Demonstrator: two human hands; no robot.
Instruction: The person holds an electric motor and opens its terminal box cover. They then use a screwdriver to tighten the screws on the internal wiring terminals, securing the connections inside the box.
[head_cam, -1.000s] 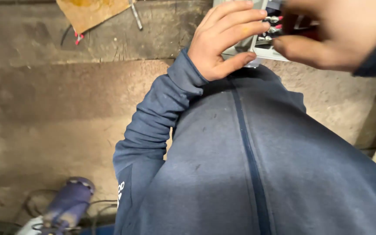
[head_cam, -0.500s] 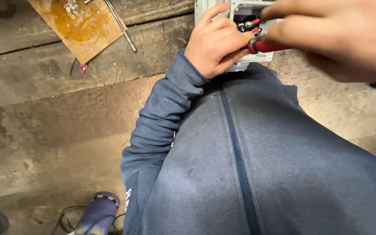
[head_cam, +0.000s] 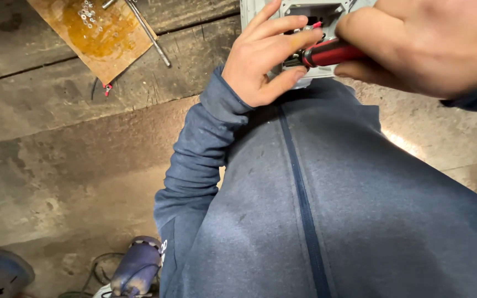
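Hands (head_cam: 260, 66) two, screwdriver (head_cam: 332, 53) one, box (head_cam: 310, 14) one

Grey electrical box (head_cam: 305, 16) and red-handled tool (head_cam: 329, 53)
The box faces up, open, wires showing inside; the tool lies level across its near edge.

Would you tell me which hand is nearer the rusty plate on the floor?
Left. The left hand is just right of the rusty plate; the right hand is farther right.

Glossy red plastic tool handle (head_cam: 332, 53), matt grey plastic box (head_cam: 310, 14), rough wooden boards (head_cam: 56, 105)
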